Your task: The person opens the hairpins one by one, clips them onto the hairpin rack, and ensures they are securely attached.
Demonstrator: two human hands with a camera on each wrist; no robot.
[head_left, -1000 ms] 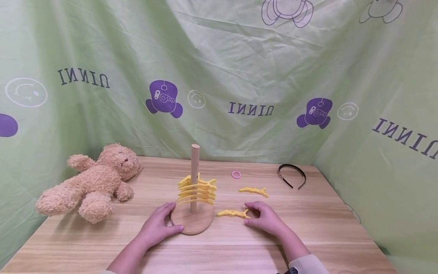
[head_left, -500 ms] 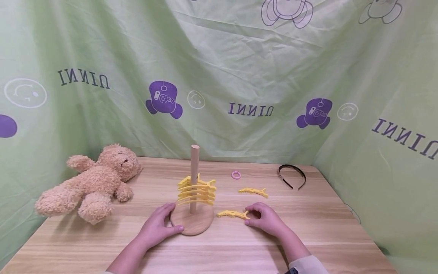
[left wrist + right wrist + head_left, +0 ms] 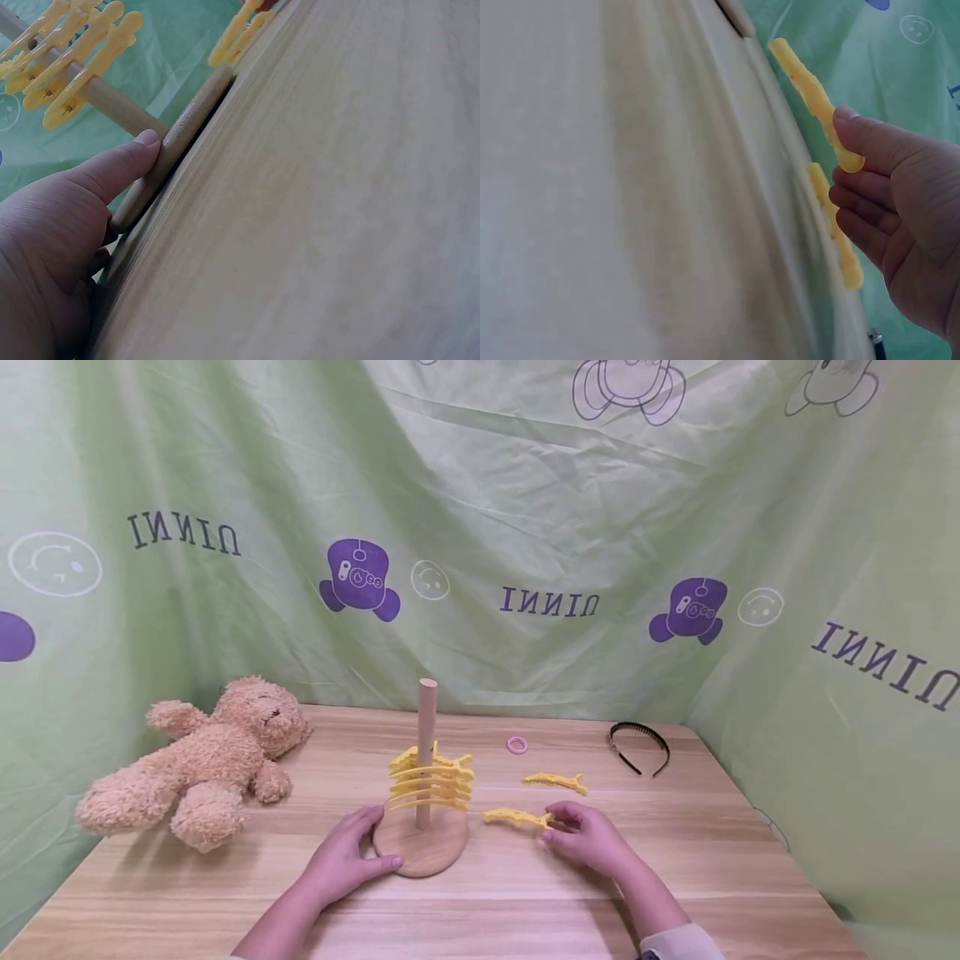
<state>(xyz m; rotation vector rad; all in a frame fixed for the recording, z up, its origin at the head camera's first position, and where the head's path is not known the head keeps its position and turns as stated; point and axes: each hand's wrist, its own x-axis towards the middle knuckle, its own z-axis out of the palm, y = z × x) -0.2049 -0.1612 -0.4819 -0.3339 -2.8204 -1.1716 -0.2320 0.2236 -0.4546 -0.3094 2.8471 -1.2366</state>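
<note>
A wooden stand (image 3: 427, 718) with a round base and an upright post stands mid-table. Several yellow hair clips (image 3: 431, 781) are clamped on its post, one above another. My left hand (image 3: 345, 858) holds the base's left rim; in the left wrist view, the thumb (image 3: 120, 166) lies on top of the base and the other fingers are mostly hidden. Right of the stand, my right hand (image 3: 592, 842) pinches the tail end of a yellow hair clip (image 3: 516, 817) between thumb and fingers. In the right wrist view this hair clip (image 3: 802, 82) is raised off the tabletop.
Another yellow hair clip (image 3: 555, 781) lies on the table behind the right hand. Farther back are a pink ring (image 3: 517, 745) and a black headband (image 3: 640, 727). A plush bear (image 3: 217, 752) lies at the left. A green printed curtain (image 3: 480, 527) surrounds the table (image 3: 480, 918).
My right hand has closed its pinch on the near hair clip and lifted it off the table, slightly up and right. The left hand stays on the stand's base.
</note>
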